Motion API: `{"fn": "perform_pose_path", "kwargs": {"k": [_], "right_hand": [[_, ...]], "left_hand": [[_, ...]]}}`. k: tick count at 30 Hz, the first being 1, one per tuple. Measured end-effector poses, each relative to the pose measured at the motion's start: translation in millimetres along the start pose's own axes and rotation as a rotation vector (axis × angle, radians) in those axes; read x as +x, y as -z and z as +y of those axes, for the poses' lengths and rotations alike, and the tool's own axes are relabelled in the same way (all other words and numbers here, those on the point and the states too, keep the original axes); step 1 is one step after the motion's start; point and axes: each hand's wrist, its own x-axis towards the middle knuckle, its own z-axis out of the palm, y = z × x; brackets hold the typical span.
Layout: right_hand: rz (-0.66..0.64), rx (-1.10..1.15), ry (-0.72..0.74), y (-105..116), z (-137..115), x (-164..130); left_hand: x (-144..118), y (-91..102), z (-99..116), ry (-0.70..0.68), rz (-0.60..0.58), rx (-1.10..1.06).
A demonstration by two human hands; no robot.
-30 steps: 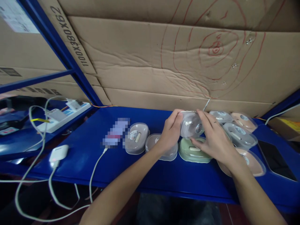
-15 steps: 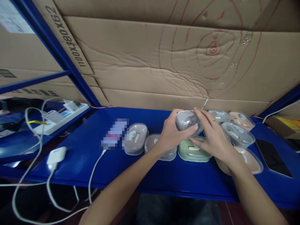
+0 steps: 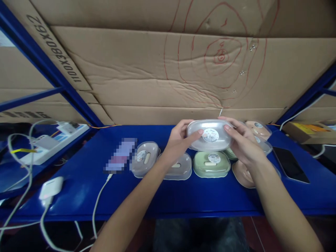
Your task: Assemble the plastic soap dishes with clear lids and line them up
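My left hand [image 3: 181, 136] and my right hand [image 3: 241, 140] hold a grey soap box [image 3: 195, 141] with a clear lid up above the blue shelf. The left fingers wrap its left end, and the right hand grips the right end. Both thumbs press on the lid, beside a round white label. Below it sits a green soap box [image 3: 210, 166] with a beige bar on its lid. Grey soap boxes [image 3: 181, 171] lie left of that, the nearer one partly behind my left wrist. To the right are peach soap boxes [image 3: 240, 175] and others, partly hidden by my right hand.
A charging phone [image 3: 122, 154] and a white earbud case [image 3: 51, 187] lie on the left of the blue shelf [image 3: 204, 203]. A dark phone [image 3: 290, 164] lies at the right. Cables hang over the front edge. A cardboard sheet [image 3: 136, 63] stands behind, with a power strip [image 3: 42, 150] far left.
The held soap box has been turned so that its labelled lid now faces me. Both hands have shifted their hold to its two ends. The view has swung slightly right.
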Motion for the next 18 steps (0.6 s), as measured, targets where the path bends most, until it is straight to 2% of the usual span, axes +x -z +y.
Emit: {"fn": "perform_pose_path", "kwargs": {"k": [5,7,10,14,16,18], "right_hand": [[0.022,0.21,-0.111,-2,-9,-2],[0.056,0.259,-0.097,3,-16,-6],[0.141,0.237,-0.021,25,-24,-24],[0.212,-0.056,0.03,73,-20,-71],[0.181,-0.332,0.008,95,-14,-101],[0.156,-0.638,0.015,107,-5,-132]], "left_hand": [[5,7.7,-3,0.097,0.037,-0.139],[9,15.0,-3,0.098,0.065,-0.17],[20,32.4,-4,0.038,0.202,-0.14],[47,63.4,-11,0.035,0.424,0.022],[62,76.9,-20,0.081,0.47,0.081],[74,85.9,-31,0.153,0.482,0.151]]}}
